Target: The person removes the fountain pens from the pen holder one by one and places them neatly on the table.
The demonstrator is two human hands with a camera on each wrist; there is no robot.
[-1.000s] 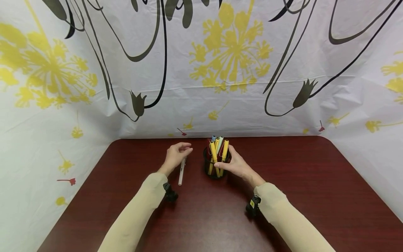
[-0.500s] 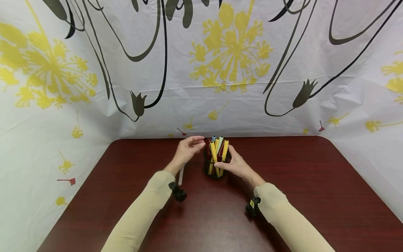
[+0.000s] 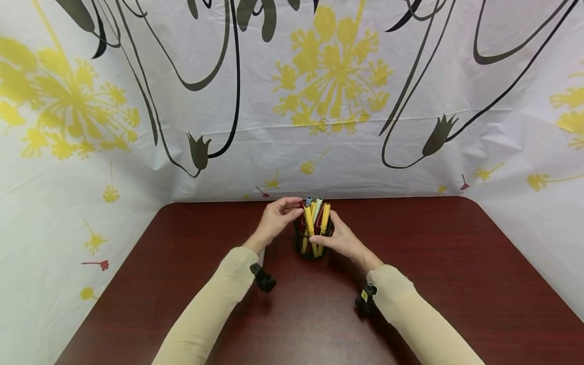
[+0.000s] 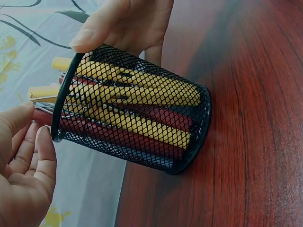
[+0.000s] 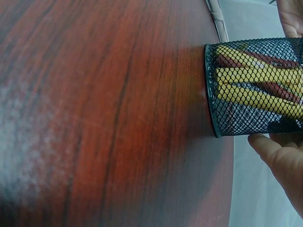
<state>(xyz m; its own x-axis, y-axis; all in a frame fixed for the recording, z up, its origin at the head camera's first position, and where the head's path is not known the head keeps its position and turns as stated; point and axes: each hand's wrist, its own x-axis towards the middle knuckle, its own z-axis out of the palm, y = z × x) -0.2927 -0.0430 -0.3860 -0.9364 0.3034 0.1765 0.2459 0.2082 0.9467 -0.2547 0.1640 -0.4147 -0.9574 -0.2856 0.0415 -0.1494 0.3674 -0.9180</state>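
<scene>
A black mesh pen cup (image 4: 137,146) stands upright on the table, holding several yellow pens (image 3: 325,215), dark red pens, and blue and pale green ones. My right hand (image 3: 344,238) grips the cup from its right side, thumb at the front. At the cup's left rim is my left hand (image 3: 277,219). In the left wrist view its thumb and fingers pinch the top end of a dark red pen (image 4: 42,116), which still stands in the cup. A white pen (image 5: 218,20) lies on the table left of the cup, mostly hidden under the left wrist in the head view.
The dark red-brown wooden table (image 3: 410,238) extends around the cup, its far edge just behind it. A white cloth (image 3: 255,126) printed with yellow and grey flowers hangs behind the table and along both sides.
My left hand has moved right, from above the white pen to the cup's rim, and now pinches a red pen. The right hand and the cup have stayed in place.
</scene>
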